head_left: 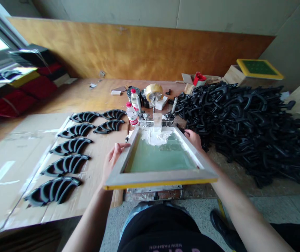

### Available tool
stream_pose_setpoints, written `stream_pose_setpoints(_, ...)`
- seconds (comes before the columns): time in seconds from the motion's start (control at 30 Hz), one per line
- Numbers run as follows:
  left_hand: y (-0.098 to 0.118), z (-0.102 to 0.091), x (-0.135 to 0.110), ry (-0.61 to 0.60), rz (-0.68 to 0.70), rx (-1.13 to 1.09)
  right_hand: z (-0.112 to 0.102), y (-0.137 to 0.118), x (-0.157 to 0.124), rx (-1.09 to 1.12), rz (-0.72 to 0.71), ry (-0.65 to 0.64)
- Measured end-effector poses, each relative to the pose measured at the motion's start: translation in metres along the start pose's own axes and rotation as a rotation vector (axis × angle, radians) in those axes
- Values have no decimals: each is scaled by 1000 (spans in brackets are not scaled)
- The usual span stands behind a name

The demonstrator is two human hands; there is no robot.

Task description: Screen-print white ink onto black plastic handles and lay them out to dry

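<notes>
A screen-printing frame (pixel 163 177) with a grey border, yellow front edge and greenish mesh is tilted up in front of me. White paste (pixel 157 138) lies at the mesh's far end, beneath a pale squeegee blade (pixel 157 120). My left hand (pixel 112 157) is at the frame's left side, index finger stretched towards its edge; the other fingers are partly hidden. At the right side, my right hand (pixel 194 138) has its fingers closed on a black curved plastic part (pixel 180 130), mostly hidden by hand and frame. What lies under the frame is largely covered.
Rows of black curved parts (pixel 71 145) lie on cardboard at left. A large heap of similar parts (pixel 244 119) fills the right. Bottles (pixel 132 115), a tape roll (pixel 154 93) and another yellow-edged screen (pixel 260 68) stand behind. A dark shoe (pixel 219 224) shows at lower right.
</notes>
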State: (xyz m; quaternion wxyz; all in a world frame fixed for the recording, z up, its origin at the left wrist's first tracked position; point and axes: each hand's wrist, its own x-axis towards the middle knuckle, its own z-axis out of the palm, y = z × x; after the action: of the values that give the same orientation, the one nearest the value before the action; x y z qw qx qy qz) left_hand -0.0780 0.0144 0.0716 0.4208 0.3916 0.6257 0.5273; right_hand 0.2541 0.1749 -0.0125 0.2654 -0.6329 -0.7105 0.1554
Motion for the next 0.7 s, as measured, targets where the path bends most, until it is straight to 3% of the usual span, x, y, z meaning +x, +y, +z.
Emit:
stream_pose_setpoints(0.07,-25,-7,-12,-91,-154,40,-8,-13,11,-10,-76,76)
stream_pose_setpoints(0.13,-53,-7,-18,-132,-219,49,-2,-41,19,-25,-275,104)
stream_pose_setpoints(0.2,-79,-4,-18,-136,-242,80,13,-74,24,-70,-465,52)
stream_pose_setpoints(0.3,-104,2,-13,-118,-233,160,36,-107,27,-200,-542,-105)
stream_pose_setpoints(0.43,-117,1,-10,-134,-246,173,50,-108,31,-338,-463,-293)
stream_pose_setpoints(0.57,-123,-1,-8,-146,-263,163,52,-101,22,-413,-399,-236)
stream_pose_setpoints(0.63,-125,-1,-8,-143,-269,160,52,-101,8,-421,-463,-253)
stream_pose_setpoints(0.7,-125,0,-8,-138,-273,150,48,-101,-10,-398,-614,-322)
